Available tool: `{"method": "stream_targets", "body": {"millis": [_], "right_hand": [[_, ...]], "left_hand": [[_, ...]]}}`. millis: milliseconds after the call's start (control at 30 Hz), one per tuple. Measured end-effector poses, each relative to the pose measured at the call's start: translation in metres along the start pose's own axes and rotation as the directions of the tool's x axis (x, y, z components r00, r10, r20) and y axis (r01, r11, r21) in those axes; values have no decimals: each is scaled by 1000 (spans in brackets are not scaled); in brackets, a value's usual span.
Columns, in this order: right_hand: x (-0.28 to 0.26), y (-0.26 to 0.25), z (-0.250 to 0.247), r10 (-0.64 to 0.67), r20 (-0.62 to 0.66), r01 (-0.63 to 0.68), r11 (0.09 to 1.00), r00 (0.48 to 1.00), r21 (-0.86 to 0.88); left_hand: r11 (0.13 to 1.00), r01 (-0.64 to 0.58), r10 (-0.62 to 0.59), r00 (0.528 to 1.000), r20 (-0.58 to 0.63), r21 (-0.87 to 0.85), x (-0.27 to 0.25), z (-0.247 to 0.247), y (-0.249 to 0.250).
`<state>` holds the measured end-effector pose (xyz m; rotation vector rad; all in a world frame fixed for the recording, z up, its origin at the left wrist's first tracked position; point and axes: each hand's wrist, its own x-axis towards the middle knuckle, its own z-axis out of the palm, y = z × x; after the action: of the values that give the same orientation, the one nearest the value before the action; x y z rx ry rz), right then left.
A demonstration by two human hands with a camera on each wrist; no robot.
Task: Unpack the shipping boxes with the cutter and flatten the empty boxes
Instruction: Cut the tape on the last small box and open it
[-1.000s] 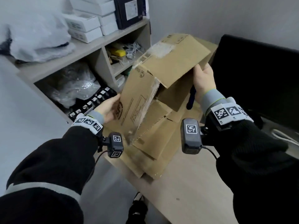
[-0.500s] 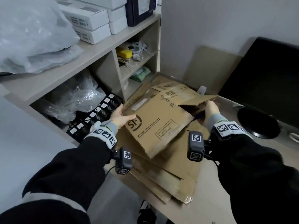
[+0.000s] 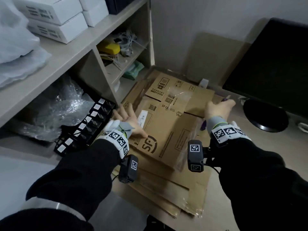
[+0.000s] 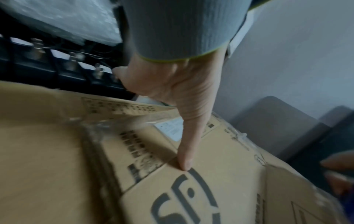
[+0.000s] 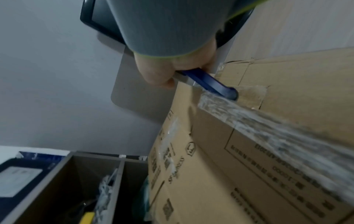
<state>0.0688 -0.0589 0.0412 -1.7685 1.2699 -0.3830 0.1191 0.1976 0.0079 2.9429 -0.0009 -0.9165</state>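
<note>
A flattened cardboard box (image 3: pixel 168 124), brown with black courier print and strips of clear tape, lies on top of a stack of flat cardboard (image 3: pixel 166 189) on a desk (image 3: pixel 275 147). A shelf unit (image 3: pixel 93 67) borders the stack on the left, a wall behind, a dark monitor (image 3: pixel 273 64) on the right; the near desk edge is open. The left hand (image 3: pixel 128 119) lies spread at the box's left edge, fingers straight. The left wrist view shows its thumb pressing the print. The right hand (image 3: pixel 218 109) rests at the box's right edge; only the right wrist view plainly shows it gripping a blue cutter (image 5: pixel 208 81).
</note>
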Motion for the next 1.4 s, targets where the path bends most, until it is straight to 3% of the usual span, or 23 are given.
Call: {"method": "stream_targets", "body": {"millis": [67, 133, 233, 333, 433, 533, 667, 733, 967, 1233, 1300, 1400], "right_hand": [[-4, -7, -2, -221, -22, 219, 973, 975, -65], [-7, -11, 4, -358, 133, 378, 908, 924, -181], [-13, -7, 23, -339, 434, 503, 791, 835, -349], [-12, 9, 41, -159, 639, 549, 687, 752, -476], [-9, 21, 50, -77, 732, 583, 662, 677, -471], [-6, 24, 57, -70, 768, 603, 666, 636, -439], [-1, 25, 61, -51, 789, 616, 657, 612, -435], [4, 27, 61, -43, 788, 607, 663, 614, -437], [7, 27, 60, -16, 784, 564, 703, 620, -432], [-10, 32, 52, 23, 810, 580, 686, 587, -439], [-13, 25, 46, 26, 795, 534, 727, 606, -431], [-7, 13, 37, -11, 730, 423, 822, 683, -382]], "left_hand": [[976, -189, 196, 979, -51, 113, 6, -3, 16], [896, -379, 397, 917, -35, 230, 11, -5, 32], [779, -535, 525, 842, 124, 327, 17, -7, 50], [796, -538, 495, 842, 212, 278, 26, -2, 55], [825, -489, 477, 871, 115, 284, 34, 2, 54], [847, -411, 443, 896, -21, 337, 41, 6, 53], [866, -382, 420, 906, -55, 323, 47, 16, 59], [859, -426, 456, 889, -45, 286, 50, 18, 63], [844, -495, 465, 867, 176, 208, 73, 19, 59], [856, -480, 461, 876, 140, 190, 69, 19, 61], [868, -468, 457, 884, 97, 167, 63, 11, 65], [873, -472, 474, 880, 12, 125, 49, -5, 75]]}}
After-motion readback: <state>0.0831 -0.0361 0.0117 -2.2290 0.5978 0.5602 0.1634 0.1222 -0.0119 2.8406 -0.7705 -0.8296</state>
